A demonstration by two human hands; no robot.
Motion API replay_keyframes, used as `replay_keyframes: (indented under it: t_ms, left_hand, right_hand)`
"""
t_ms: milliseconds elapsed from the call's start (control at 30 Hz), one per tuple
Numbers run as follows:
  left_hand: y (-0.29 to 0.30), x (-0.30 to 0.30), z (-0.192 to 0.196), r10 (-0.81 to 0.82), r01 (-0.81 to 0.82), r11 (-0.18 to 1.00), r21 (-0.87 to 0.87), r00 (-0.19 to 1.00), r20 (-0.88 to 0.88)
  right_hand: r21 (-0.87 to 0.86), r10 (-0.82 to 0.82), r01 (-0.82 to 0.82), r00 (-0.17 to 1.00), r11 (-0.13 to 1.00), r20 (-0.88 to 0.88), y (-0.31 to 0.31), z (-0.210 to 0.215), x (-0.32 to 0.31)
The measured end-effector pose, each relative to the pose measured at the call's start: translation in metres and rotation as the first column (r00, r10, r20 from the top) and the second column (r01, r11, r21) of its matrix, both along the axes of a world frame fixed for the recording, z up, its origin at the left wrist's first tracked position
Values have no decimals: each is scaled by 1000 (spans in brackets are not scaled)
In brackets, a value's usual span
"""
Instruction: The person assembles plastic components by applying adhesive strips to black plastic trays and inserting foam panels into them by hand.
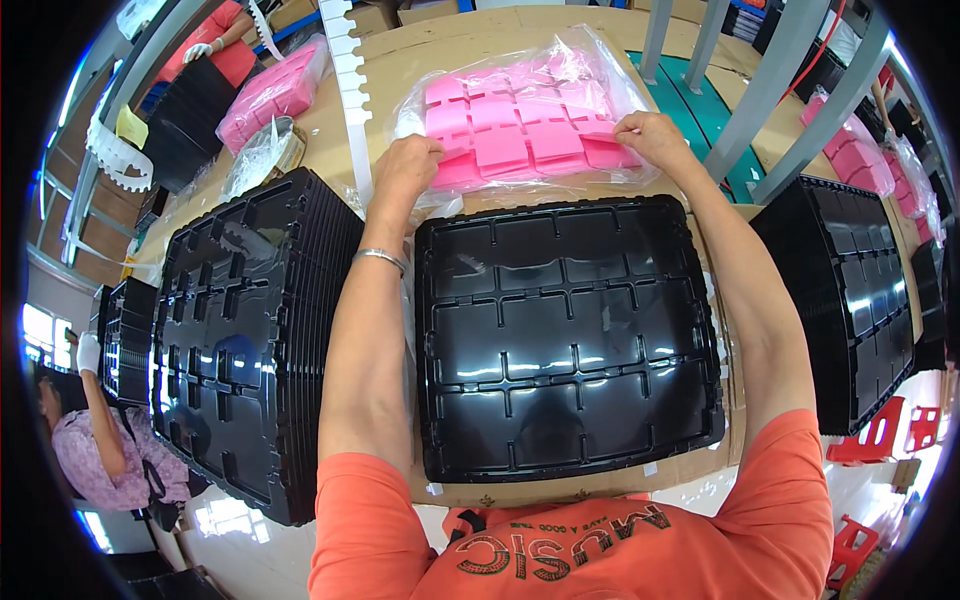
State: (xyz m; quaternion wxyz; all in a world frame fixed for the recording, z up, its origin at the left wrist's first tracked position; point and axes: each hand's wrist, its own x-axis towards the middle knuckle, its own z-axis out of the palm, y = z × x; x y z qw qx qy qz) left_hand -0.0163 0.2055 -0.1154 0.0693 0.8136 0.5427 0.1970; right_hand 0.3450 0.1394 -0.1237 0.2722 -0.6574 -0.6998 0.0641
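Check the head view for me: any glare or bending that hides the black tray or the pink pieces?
Head view: white glare streaks cross the black tray, compartments still readable; the clear bag over the pink pieces shines lightly; fisheye bends the edges near the rim; both hands sharp.

Both forearms are stretching forward, elbows bent outward. The left hand (pixel 405 168) is curling its fingers down in a pinch; the right hand (pixel 652 138) is doing likewise, knuckles up, fingertips tucked under.
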Motion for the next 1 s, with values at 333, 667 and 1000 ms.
replay_keyframes:
  t_ms: [333, 667, 1000]
  left_hand:
    - [20, 8, 21, 12, -15, 992, -122, 1000, -22]
    - [-22, 15, 19, 93, -131, 966, 224, 980, 174]
    - [-162, 10, 8, -124, 50, 849, 527, 987, 106]
  right_hand:
    - [-299, 9, -127, 930, 946, -367, 19, 19, 11]
    - [-64, -46, 19, 889, 998, -456, -4, 15, -4]
    - [418, 85, 25, 967, 908, -241, -138, 12, -40]
